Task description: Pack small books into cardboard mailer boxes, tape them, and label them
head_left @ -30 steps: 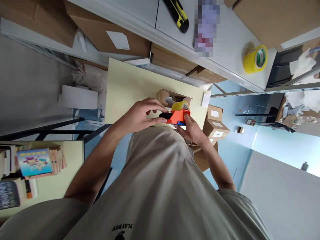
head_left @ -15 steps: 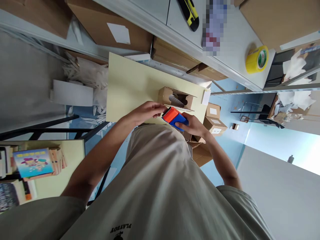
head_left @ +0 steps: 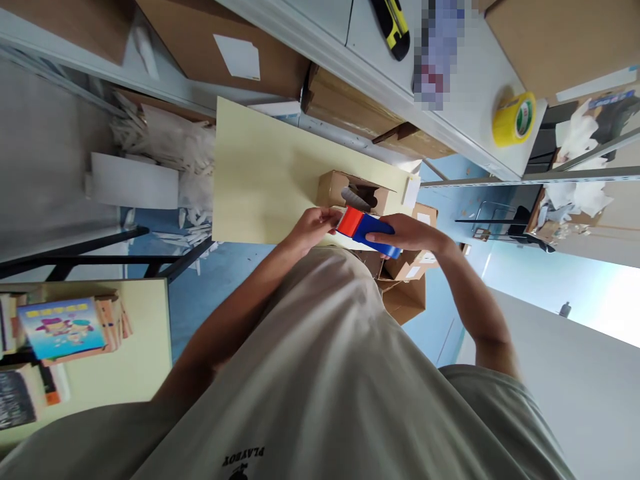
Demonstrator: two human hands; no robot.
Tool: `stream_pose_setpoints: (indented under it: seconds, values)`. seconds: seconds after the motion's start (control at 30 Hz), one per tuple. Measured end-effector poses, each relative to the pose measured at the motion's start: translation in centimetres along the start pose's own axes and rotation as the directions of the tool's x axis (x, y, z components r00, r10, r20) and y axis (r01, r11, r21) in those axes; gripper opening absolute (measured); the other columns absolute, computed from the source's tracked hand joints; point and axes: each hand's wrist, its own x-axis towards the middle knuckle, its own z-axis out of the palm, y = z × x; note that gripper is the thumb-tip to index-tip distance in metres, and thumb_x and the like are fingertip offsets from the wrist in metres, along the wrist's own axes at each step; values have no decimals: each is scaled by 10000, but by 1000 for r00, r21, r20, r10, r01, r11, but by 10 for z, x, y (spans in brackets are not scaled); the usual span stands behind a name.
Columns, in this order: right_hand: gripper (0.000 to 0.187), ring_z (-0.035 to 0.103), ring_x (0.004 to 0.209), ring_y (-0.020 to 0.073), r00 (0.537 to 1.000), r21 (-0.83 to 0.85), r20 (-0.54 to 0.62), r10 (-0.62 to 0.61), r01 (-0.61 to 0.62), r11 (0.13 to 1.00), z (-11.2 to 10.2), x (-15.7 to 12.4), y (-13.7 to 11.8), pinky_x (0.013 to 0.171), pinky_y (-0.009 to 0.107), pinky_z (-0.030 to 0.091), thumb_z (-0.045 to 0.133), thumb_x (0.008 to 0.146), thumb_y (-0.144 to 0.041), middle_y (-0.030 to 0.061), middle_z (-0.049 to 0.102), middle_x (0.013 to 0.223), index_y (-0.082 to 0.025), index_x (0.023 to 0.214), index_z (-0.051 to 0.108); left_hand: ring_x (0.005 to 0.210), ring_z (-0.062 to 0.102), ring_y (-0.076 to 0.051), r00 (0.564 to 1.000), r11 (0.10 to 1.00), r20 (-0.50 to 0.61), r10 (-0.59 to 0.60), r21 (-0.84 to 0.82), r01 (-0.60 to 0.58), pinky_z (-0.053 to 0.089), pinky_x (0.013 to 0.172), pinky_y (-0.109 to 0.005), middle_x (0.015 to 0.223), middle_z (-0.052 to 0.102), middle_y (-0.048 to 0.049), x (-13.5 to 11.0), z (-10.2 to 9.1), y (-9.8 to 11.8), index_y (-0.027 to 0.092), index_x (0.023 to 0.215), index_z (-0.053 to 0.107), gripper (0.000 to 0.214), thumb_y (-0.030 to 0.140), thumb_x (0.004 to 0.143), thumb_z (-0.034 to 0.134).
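An orange and blue tape dispenser (head_left: 367,229) is held just above the near edge of a pale yellow table (head_left: 260,180). My right hand (head_left: 410,233) is wrapped round its blue handle. My left hand (head_left: 314,225) has its fingertips pinched against the dispenser's orange head. A small open cardboard box (head_left: 353,191) lies on the table just beyond both hands, with something pale inside it. My beige shirt fills the lower part of the view.
A roll of yellow tape (head_left: 513,118) and a yellow-black utility knife (head_left: 393,25) lie on a white-grey top beyond. Cardboard boxes (head_left: 240,57) sit on a shelf under it. More boxes (head_left: 403,293) stand on the blue floor. Books (head_left: 63,327) lie on a table at left.
The dispenser has turned over, so its blue handle now faces up and its yellow roll is out of sight. Both hands have shifted with it closer to the small box.
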Motion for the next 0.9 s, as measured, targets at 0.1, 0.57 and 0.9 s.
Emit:
stream_pose_setpoints:
  seconds: [0.1, 0.57, 0.9]
  values:
    - [703, 799, 675, 221, 995, -79, 48, 82, -78, 994, -25, -27, -8, 607, 327, 591, 749, 921, -935, 57, 842, 791, -232, 916, 769, 758, 664, -182, 994, 998, -92, 57, 25, -55, 550, 758, -333, 788, 732, -50, 4, -13, 3, 179, 850, 773, 547, 679, 800, 988]
    - [751, 747, 660, 230, 970, -325, -103, 221, -242, 914, -89, -35, -27, 628, 379, 588, 631, 970, -950, 89, 759, 705, -237, 768, 751, 678, 589, -117, 934, 996, -357, 28, -64, -55, 545, 753, -292, 738, 662, 3, 70, -69, -15, 181, 823, 725, 352, 395, 889, 996]
    - [762, 712, 613, 218, 966, -353, -156, 207, -250, 901, -85, -27, -34, 597, 384, 537, 642, 963, -962, 84, 746, 677, -240, 742, 748, 657, 548, -116, 939, 992, -339, -56, -125, 14, 498, 716, -278, 673, 605, 30, 103, -51, -49, 205, 784, 691, 426, 459, 879, 1019]
